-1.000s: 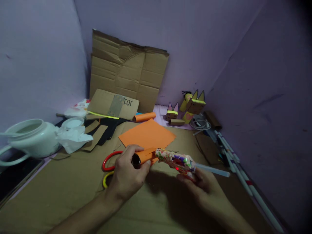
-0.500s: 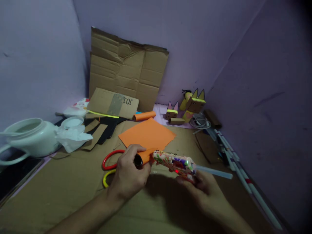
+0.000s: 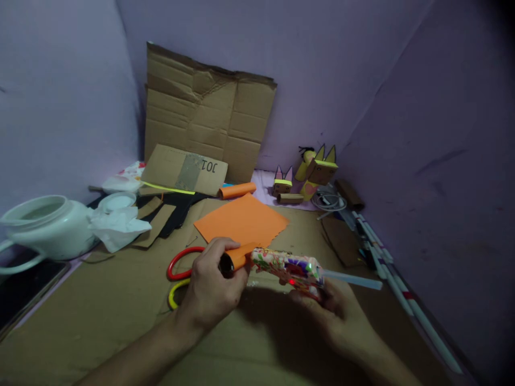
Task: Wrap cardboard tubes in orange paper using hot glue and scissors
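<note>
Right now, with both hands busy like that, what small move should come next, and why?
Perhaps run the front end of the glue gun slightly along the orange-wrapped tube: the left grip holds the tube, the right grip holds the gun with its front end right by the tube, and a translucent glue stick juts from its back.

Upside-down lettering, perhaps "JO1", on cardboard piece

A tube in the left hand sits at the front end of a glue gun in the right hand; scissors lie beside the left hand, a sheet behind the tube, a pot far left, a cardboard panel before the back wall.
</note>
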The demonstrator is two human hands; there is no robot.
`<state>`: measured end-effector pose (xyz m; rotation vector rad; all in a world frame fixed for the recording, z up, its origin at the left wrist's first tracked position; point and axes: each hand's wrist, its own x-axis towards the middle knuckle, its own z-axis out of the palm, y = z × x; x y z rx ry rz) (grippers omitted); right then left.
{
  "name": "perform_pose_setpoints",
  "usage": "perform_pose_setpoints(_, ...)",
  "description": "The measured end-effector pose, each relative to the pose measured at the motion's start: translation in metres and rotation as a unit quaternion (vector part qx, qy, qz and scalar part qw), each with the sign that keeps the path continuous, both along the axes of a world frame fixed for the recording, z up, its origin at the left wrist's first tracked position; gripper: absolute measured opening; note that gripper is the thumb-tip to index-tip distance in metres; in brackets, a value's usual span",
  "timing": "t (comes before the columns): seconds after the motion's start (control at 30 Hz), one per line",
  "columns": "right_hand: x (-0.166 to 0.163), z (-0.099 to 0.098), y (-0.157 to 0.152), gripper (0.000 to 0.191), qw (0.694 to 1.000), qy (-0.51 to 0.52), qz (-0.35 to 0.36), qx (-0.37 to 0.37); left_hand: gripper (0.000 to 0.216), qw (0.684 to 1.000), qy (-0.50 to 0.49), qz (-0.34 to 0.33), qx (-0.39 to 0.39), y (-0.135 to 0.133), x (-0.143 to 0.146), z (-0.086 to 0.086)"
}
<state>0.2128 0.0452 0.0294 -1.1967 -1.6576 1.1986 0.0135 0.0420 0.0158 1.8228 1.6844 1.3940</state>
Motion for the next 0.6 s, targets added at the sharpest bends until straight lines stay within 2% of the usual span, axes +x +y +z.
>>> perform_pose_setpoints(0.37, 0.0031, -0.0068, 0.0021, 0.018, 0.998, 0.026, -0.045, -0.019, 0.023, 1.0, -0.015, 0.002, -0.003, -0.0005, -0.0024, -0.0017)
perform_pose_setpoints(0.6, 0.0028, -0.0064, 0.0047, 0.024, 0.999, 0.02, -0.038, -0.006, 0.025, 1.0, -0.028, 0.004, -0.005, 0.0004, -0.0044, -0.0036)
